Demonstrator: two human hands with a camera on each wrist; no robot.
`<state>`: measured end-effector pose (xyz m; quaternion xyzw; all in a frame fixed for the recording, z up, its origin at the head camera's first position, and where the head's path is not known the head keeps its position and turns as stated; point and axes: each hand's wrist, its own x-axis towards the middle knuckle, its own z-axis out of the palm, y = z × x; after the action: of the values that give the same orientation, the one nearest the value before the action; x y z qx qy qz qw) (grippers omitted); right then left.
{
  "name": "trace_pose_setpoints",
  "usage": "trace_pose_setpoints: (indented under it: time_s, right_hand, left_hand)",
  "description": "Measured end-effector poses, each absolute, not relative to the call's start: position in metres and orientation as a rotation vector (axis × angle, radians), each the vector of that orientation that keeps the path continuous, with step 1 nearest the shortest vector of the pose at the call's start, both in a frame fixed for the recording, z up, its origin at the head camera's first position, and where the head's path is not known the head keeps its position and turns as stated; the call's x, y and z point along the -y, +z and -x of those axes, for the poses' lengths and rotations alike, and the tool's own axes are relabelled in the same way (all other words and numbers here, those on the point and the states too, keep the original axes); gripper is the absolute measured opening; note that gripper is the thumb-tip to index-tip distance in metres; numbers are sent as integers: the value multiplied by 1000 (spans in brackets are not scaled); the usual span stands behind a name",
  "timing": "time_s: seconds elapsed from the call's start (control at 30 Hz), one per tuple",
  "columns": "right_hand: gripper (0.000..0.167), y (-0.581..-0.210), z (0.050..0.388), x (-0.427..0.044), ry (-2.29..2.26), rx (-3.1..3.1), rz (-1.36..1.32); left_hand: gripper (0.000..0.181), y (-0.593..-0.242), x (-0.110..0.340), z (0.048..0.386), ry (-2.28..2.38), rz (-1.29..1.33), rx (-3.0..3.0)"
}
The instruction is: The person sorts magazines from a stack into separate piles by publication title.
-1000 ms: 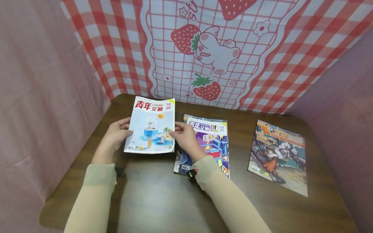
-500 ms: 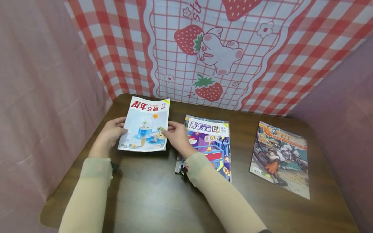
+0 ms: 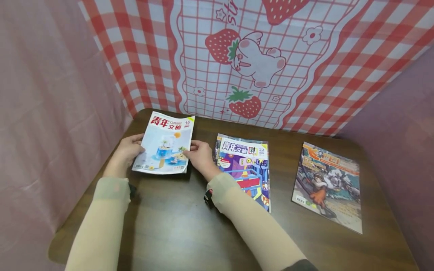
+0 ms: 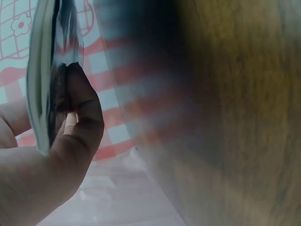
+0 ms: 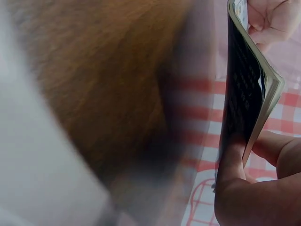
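The left hand (image 3: 127, 153) and right hand (image 3: 201, 157) pinch a pale-blue magazine (image 3: 166, 145) by opposite sides, thumbs on its cover, fingers beneath, near the far left corner of the table (image 3: 169, 226).

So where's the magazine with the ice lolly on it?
In the head view, the ice lolly magazine is on the left, held above the wooden table between the left hand and the right hand, left of the purple magazine.

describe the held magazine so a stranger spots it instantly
Find the far left corner of the brown table. Near it, the left hand and right hand grip a pale blue magazine. Its red title sets it apart from the purple magazine and orange-titled magazine.
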<state>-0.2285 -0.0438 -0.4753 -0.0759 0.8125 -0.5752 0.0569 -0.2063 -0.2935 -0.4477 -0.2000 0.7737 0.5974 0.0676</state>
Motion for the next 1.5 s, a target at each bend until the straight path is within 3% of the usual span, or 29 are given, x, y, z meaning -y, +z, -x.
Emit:
trace_pose_setpoints:
  time_s: [0.8, 1.5]
  right_hand:
    - [41, -477, 252, 65, -1621, -2541, 156]
    - [45, -487, 254, 75, -1572, -2501, 125]
  left_hand:
    - [73, -448, 305, 242, 1616, 720, -2402]
    - [76, -456, 316, 242, 1512, 679, -2459]
